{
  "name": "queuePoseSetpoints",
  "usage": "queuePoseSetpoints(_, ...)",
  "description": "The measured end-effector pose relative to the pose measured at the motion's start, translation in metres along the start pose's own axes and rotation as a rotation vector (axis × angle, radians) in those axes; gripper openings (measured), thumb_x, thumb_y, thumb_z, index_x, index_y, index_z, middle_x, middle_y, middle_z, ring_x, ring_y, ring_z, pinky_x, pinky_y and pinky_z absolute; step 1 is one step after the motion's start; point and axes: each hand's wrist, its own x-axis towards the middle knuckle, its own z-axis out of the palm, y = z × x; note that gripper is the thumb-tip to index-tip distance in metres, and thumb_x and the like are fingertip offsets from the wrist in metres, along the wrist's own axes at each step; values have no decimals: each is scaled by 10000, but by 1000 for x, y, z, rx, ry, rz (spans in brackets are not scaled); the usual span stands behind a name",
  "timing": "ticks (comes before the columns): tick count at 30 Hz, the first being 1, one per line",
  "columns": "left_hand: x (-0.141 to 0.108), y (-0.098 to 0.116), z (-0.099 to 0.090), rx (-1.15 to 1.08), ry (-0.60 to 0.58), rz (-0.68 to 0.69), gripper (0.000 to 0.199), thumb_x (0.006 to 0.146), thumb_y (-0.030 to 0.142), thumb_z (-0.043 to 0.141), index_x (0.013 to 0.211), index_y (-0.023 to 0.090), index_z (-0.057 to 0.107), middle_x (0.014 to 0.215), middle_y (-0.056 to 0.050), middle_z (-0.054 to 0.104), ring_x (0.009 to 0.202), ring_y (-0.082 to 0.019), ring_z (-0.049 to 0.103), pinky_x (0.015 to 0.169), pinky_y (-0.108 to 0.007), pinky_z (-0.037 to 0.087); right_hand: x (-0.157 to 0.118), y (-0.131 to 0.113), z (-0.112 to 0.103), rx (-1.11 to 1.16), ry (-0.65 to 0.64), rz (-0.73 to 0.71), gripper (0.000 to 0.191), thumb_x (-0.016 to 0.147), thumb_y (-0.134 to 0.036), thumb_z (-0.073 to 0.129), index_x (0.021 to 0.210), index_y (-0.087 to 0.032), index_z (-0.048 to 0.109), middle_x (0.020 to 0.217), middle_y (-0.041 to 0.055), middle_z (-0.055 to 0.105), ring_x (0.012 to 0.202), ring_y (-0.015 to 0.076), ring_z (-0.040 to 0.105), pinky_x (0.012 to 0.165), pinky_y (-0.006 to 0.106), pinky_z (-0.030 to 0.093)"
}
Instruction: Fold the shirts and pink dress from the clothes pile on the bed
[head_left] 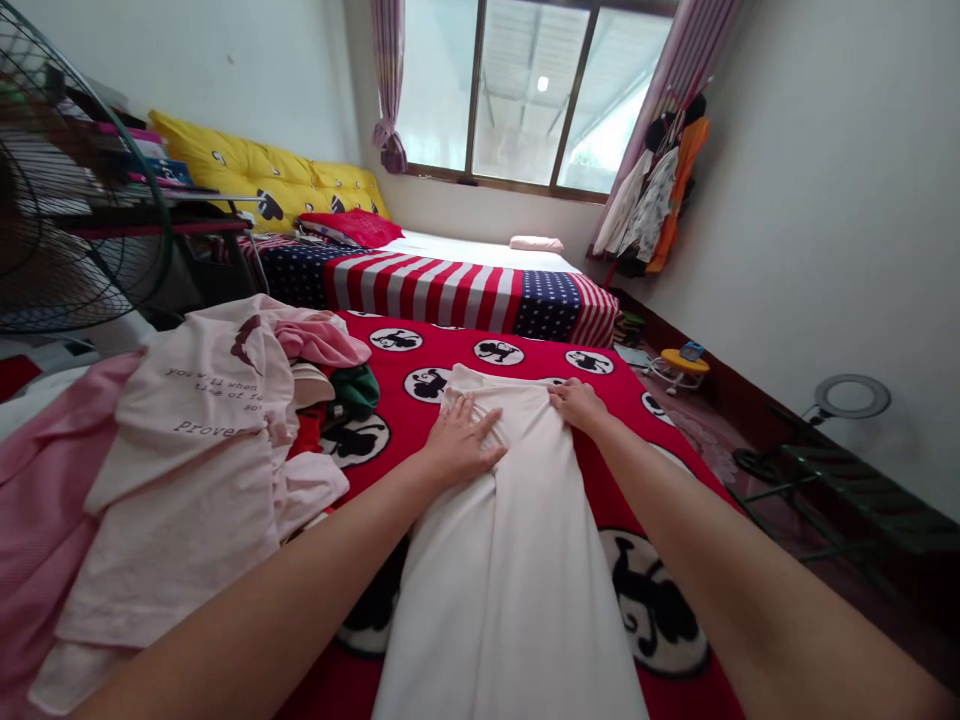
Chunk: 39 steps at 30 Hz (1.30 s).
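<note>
A long white cloth garment (510,600) lies lengthwise on a red bedspread (390,345) printed with black figures in white circles. My left hand (461,445) presses flat on it with the fingers spread. My right hand (577,403) rests at its far edge, fingers laid on the fabric, with no clear pinch. Left of my left forearm is a heap of clothes, with a pale pink printed T-shirt (195,440) on top, a pink garment (45,520) beside it and a dark green cloth (352,392) near my left hand.
Beyond the bedspread stands a bed with a stars-and-stripes cover (442,290), a yellow cushion (262,175) and a red pillow (352,228). A pedestal fan (75,190) stands at left. Hanging clothes (652,200) line the right wall, above a ring light (851,397) and a dark green frame (855,490).
</note>
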Motion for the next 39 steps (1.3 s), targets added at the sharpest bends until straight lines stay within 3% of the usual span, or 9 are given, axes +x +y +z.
queuePoseSetpoints(4, 2, -3, -6, 0, -66, -15, 745, 856, 646, 416, 1483, 271, 274, 1585, -133, 106, 1444, -344, 60, 1137, -527, 124, -21, -13, -7, -85, 23, -38, 341, 884, -297, 479, 1173, -211, 640, 1219, 156, 569, 1147, 341, 516, 926, 504, 443)
queuePoseSetpoints(8, -31, 4, -24, 22, -143, 79, 666, 906, 505, 452, 1481, 212, 287, 1584, -163, 48, 1436, -361, -2, 1139, -512, 147, -91, -19, -24, -50, 82, -225, 407, 905, -256, 446, 1300, -181, 509, 1343, 114, 491, 1240, 237, 461, 1046, 363, 387)
queuePoseSetpoints(12, -123, 19, -51, 50, -204, 276, 682, 820, 153, 582, 1452, 249, 343, 1588, -136, 37, 1443, -326, 17, 1145, -491, 177, -208, -1, -39, 53, 15, -575, 418, 853, -233, 545, 1271, -237, 524, 1328, 96, 508, 1227, 244, 484, 1041, 411, 411)
queuePoseSetpoints(16, -230, 28, -66, -81, -279, 315, 862, 700, 39, 614, 1451, 343, 321, 1591, -70, 52, 1439, -332, 96, 1115, -523, 272, -325, 18, -48, 80, -159, -518, 589, 812, -174, 574, 1358, -353, 444, 1430, 63, 428, 1290, 261, 445, 1024, 438, 451)
queuePoseSetpoints(20, -301, 26, -57, -210, -245, 322, 856, 693, 13, 566, 1421, 412, 355, 1588, -6, 55, 1431, -330, 158, 1095, -553, 310, -393, 15, -50, 101, -244, -485, 689, 794, -154, 584, 1406, -398, 383, 1490, 46, 355, 1328, 256, 408, 1027, 420, 461)
queuePoseSetpoints(25, -336, 29, -53, -261, -160, 310, 797, 735, -34, 434, 1403, 399, 392, 1588, 16, 98, 1441, -291, 143, 1103, -554, 282, -416, -12, -46, 150, -173, -532, 530, 853, -213, 563, 1345, -391, 482, 1543, 29, 266, 1387, 266, 308, 1066, 462, 406)
queuePoseSetpoints(31, -335, 33, -57, -225, -212, 325, 714, 746, -36, 422, 1289, 414, 530, 1567, 36, 200, 1440, -278, 153, 1104, -557, 277, -413, -25, -37, 197, -88, -633, 357, 882, -363, 552, 1234, -391, 597, 1482, 9, 400, 1419, 295, 224, 1065, 537, 367)
queuePoseSetpoints(34, -328, 39, -55, -201, -170, 311, 605, 746, -16, 451, 1132, 404, 650, 1536, 54, 286, 1438, -287, 155, 1114, -582, 231, -409, -21, -34, 252, -15, -635, 350, 897, -457, 500, 1215, -371, 617, 1426, 22, 478, 1407, 307, 255, 1083, 561, 326)
queuePoseSetpoints(39, -325, 46, -69, -354, -138, 392, 442, 848, 78, 415, 1127, 330, 648, 1414, 17, 495, 1400, -217, 296, 1148, -479, 241, -411, -14, -51, 317, -32, -675, 411, 910, -477, 438, 1310, -428, 518, 1324, -6, 578, 1298, 272, 456, 1120, 532, 291)
